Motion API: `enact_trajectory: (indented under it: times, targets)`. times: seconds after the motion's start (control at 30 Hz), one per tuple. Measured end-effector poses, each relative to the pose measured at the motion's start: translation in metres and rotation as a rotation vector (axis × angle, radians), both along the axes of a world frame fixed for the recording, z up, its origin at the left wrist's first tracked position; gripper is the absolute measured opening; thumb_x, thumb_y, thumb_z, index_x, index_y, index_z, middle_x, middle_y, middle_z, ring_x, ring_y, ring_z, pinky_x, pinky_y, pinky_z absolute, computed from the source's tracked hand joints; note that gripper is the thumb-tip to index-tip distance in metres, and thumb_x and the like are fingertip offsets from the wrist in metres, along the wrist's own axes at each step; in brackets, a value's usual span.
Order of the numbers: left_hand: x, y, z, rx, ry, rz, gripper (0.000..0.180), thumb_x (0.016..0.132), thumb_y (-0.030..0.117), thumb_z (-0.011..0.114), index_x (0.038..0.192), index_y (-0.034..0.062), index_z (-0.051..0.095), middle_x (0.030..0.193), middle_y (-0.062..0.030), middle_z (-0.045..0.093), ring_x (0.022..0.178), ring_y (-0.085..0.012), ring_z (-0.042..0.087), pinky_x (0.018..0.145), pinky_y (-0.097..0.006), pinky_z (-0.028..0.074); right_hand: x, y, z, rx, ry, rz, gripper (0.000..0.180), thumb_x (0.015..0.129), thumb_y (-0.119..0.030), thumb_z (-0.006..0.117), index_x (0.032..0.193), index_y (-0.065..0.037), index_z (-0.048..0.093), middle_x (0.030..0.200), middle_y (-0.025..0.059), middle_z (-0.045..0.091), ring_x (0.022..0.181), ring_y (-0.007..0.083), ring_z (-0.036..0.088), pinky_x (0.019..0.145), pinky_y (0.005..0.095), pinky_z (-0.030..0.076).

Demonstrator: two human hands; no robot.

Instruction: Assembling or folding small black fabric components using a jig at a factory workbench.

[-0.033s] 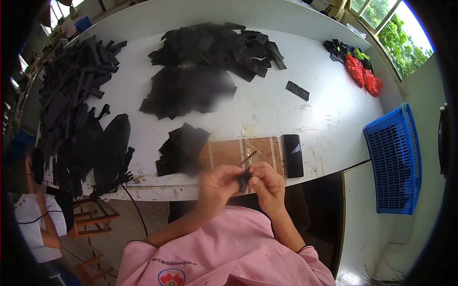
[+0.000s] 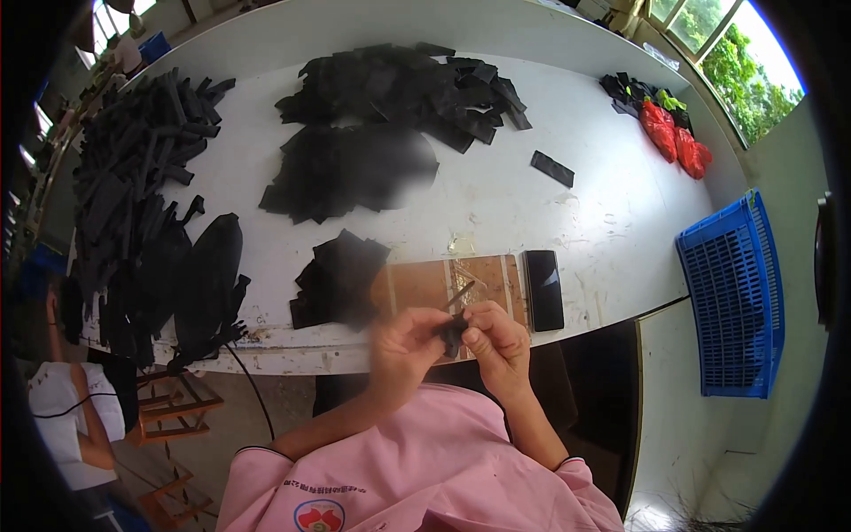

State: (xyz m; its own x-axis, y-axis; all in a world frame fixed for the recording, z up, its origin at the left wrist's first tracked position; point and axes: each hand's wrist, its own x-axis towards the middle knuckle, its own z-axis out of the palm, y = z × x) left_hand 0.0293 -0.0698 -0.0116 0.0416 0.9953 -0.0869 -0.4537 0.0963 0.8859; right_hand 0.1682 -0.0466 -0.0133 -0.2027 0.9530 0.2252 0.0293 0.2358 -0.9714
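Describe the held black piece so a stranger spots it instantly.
Find the white table, then the brown board at its near edge. There, the left hand and right hand hold the small black piece between them. Unlike the black heaps lying on the table, it is gripped in the hands.

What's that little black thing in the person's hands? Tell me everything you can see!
The small black piece looks soft, maybe cloth, and seems bunched. The left hand and right hand pinch it, with the brown board behind. A thin dark strip slants up beyond; I can't tell if it's attached.
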Motion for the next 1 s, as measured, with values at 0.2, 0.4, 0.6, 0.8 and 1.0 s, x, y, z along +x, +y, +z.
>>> enact_trajectory:
  times: [0.2,0.4,0.6,0.8,1.0]
  targets:
    - [0.011,0.001,0.0,0.26,0.153,0.19,0.017,0.078,-0.004,0.058,0.093,-0.0022,0.053,0.088,-0.0077,0.057,0.075,-0.0083,0.055,0.066,-0.02,0.046,-0.005,0.003,0.012,-0.021,0.095,-0.056,0.013,0.082,-0.008,0.055,0.076,0.003,0.052,0.083,0.0077,0.054,0.059,0.0076,0.049,0.053,0.0193,0.04]
    - [0.002,0.012,-0.003,0.46,0.437,0.195,0.015,0.078,-0.009,0.051,0.09,-0.0006,0.053,0.089,-0.0073,0.053,0.075,-0.0108,0.053,0.066,-0.021,0.045,-0.007,0.008,0.014,0.024,0.03,-0.061,0.01,0.081,-0.009,0.055,0.08,0.001,0.054,0.081,0.0098,0.054,0.061,0.0154,0.055,0.056,0.0246,0.045]
    - [-0.011,0.021,0.025,-0.059,0.094,-0.094,0.012,0.081,-0.003,0.05,0.091,0.0031,0.051,0.082,-0.0027,0.054,0.056,-0.0035,0.043,0.048,-0.015,0.035,-0.006,0.016,0.024,0.076,-0.157,-0.103,0.021,0.084,-0.016,0.054,0.071,-0.002,0.048,0.069,0.0008,0.047,0.06,0.0081,0.04,0.055,0.0216,0.033]
    - [-0.015,0.034,0.07,-0.163,-0.658,-0.488,0.018,0.081,0.004,0.053,0.099,0.0041,0.048,0.08,-0.0021,0.053,0.046,-0.0021,0.031,0.042,-0.014,0.024,0.003,0.034,0.059,-0.064,-0.05,0.027,0.023,0.084,-0.019,0.052,0.072,-0.001,0.046,0.064,0.002,0.046,0.06,0.0085,0.041,0.055,0.0222,0.035]
    - [-0.017,0.063,0.039,-0.452,-0.796,-0.332,0.02,0.082,0.012,0.053,0.1,0.0051,0.05,0.074,-0.0016,0.052,0.042,-0.0032,0.03,0.037,-0.017,0.022,0.008,0.061,0.038,-0.473,0.074,0.182,0.025,0.087,-0.025,0.049,0.076,-0.003,0.054,0.066,-0.0042,0.049,0.059,0.0033,0.041,0.051,0.0183,0.033]
